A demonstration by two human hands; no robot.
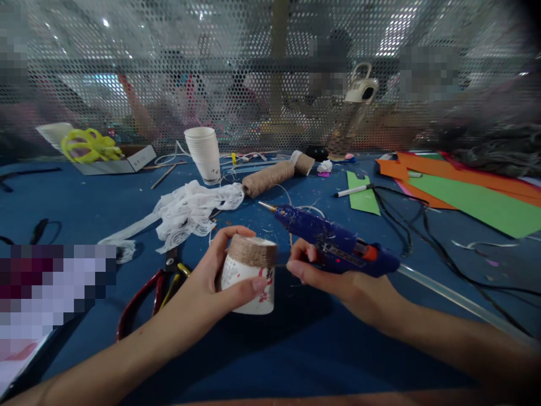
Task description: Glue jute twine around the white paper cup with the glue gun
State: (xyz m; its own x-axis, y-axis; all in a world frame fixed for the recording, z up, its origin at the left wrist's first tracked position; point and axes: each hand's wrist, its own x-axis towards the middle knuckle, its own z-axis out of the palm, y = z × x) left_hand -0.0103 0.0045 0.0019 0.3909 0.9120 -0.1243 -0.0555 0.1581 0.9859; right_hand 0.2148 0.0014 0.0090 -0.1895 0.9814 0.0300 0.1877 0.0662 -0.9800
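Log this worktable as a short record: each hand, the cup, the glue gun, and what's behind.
Left hand: holding a paper cup
Cup: white, red marks, twine wrapped around its upper part
Right hand: pinching a thin strand
Glue gun: blue, above right hand's fingertips, nozzle pointing left
Behind: white lace, twine roll, stacked cups
Far right: green and orange paper

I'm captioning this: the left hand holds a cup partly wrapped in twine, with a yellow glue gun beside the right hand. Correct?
Not quite: the glue gun beside the right hand is blue, not yellow, in the head view. The left hand holds a cup partly wrapped in twine.
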